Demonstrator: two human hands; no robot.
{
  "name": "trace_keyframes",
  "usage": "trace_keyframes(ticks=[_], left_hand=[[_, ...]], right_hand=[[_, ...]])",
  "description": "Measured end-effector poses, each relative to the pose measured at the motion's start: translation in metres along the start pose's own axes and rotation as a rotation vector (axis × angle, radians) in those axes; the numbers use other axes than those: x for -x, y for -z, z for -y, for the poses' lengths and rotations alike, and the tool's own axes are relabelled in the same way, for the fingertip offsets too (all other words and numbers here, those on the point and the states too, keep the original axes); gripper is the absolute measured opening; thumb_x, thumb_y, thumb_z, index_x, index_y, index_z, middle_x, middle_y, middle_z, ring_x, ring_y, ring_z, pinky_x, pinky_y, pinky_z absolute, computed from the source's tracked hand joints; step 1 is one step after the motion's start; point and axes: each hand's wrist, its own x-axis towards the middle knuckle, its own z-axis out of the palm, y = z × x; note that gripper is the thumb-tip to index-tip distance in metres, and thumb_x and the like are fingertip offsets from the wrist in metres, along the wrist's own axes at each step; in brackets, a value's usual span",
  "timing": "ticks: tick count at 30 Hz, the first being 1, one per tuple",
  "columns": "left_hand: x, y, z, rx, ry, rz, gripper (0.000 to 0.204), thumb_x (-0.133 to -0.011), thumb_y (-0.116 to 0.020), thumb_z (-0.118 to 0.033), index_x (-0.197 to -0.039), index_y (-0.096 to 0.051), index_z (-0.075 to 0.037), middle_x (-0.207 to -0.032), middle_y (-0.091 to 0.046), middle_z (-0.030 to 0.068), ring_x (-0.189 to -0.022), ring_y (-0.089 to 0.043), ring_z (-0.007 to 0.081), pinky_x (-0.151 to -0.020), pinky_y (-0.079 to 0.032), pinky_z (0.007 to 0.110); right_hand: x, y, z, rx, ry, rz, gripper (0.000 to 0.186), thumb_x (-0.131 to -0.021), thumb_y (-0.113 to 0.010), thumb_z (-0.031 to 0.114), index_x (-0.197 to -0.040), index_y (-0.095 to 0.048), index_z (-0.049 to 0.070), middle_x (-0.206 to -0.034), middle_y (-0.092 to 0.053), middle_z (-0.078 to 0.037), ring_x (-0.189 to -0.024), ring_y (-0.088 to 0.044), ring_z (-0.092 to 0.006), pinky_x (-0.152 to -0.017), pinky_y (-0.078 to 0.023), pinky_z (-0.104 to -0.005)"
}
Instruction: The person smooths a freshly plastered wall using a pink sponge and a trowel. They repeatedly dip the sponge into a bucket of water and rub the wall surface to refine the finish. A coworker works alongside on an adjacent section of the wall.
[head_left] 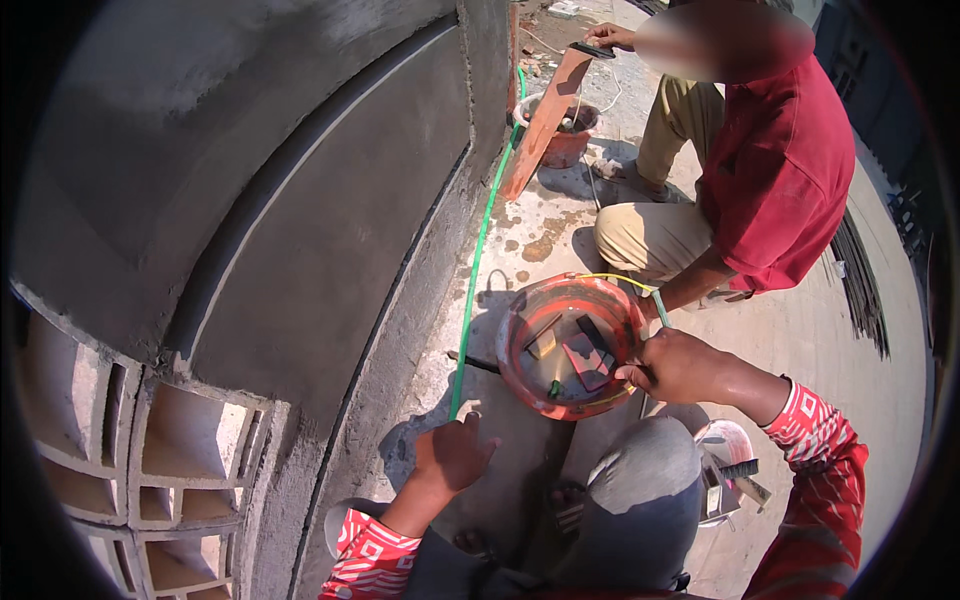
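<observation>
1. Fingers (640, 378), right hand (685, 368): bent closed at the orange-red bucket's right rim, thumb laid over the edge. Left hand (455, 455): back up, fingers part curled, thumb out, next to the green hose (484, 230); palm hidden from here, can't tell if it holds anything or touches the hose.
2. Wall (340, 220): dark grey plaster on the left, recessed panel with a curved upper edge.
3. Openwork blocks (190, 440): pale, below the plaster, lower left.
4. Co-worker (790, 170): red shirt, tan trousers, crouched beyond the bucket. One hand (610, 38) at the top of a leaning board (545, 125); the other arm reaches down behind the bucket's far right rim.
5. Orange-red bucket (515, 375): on the ground just ahead of the wearer's knee (645, 490), right of the hose. Liquid and tools inside.
6. Rear bucket (565, 153): reddish, behind the board.
7. Pale bucket (728, 435): right of the knee, tools in and over it.
8. Inside the orange-red bucket: pinkish-red block (583, 360), smaller yellow block (543, 345) to its left.
</observation>
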Motion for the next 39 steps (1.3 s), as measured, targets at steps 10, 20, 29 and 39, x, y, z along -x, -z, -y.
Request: trace_keyframes(ticks=[10, 20, 29, 39], left_hand=[[0.007, -0.027, -0.012, -0.04, -0.158, 0.218, 0.051, -0.093, -0.064, -0.049, -0.123, -0.063, -0.008, -0.101, -0.071, 0.0165, -0.095, -0.072, 0.0343, -0.079, -0.056, 0.051], [0.03, -0.004, -0.031, 0.153, -0.354, 0.3, 0.056, -0.099, -0.057, -0.046, -0.131, -0.059, 0.0, -0.117, -0.067, 0.0256, -0.107, -0.067, 0.0394, -0.086, -0.056, 0.048], [0.044, -0.084, -0.006, 0.029, -0.197, 0.384, 0.048, -0.092, -0.069, -0.043, -0.121, -0.063, -0.006, -0.108, -0.069, 0.0153, -0.099, -0.07, 0.0365, -0.083, -0.054, 0.05], [0.029, -0.079, -0.028, 0.041, -0.342, 0.308, 0.053, -0.095, -0.065, -0.042, -0.134, -0.059, -0.006, -0.116, -0.066, 0.0166, -0.103, -0.067, 0.0352, -0.086, -0.052, 0.05]], right_hand=[[-0.222, -0.184, -0.162, 0.629, 0.048, 0.553, 0.045, -0.09, -0.068, 0.041, -0.114, -0.076, 0.004, -0.119, -0.073, -0.018, -0.112, -0.069, -0.0358, -0.096, -0.055, -0.0434], [-0.221, -0.19, -0.208, 0.013, -0.359, 0.405, 0.054, -0.088, -0.072, 0.036, -0.125, -0.067, -0.004, -0.121, -0.071, -0.023, -0.118, -0.067, -0.0346, -0.101, -0.052, -0.0432], [-0.22, -0.161, -0.123, 0.493, -0.345, -0.085, 0.091, -0.084, -0.078, 0.03, -0.149, -0.03, -0.011, -0.134, -0.06, -0.032, -0.121, -0.064, -0.0366, -0.101, -0.052, -0.0445], [-0.237, -0.238, -0.119, -1.007, -0.764, 0.003, 0.093, -0.073, -0.095, 0.036, -0.144, -0.048, -0.001, -0.14, -0.057, -0.018, -0.129, -0.054, -0.0365, -0.106, -0.045, -0.0502]])
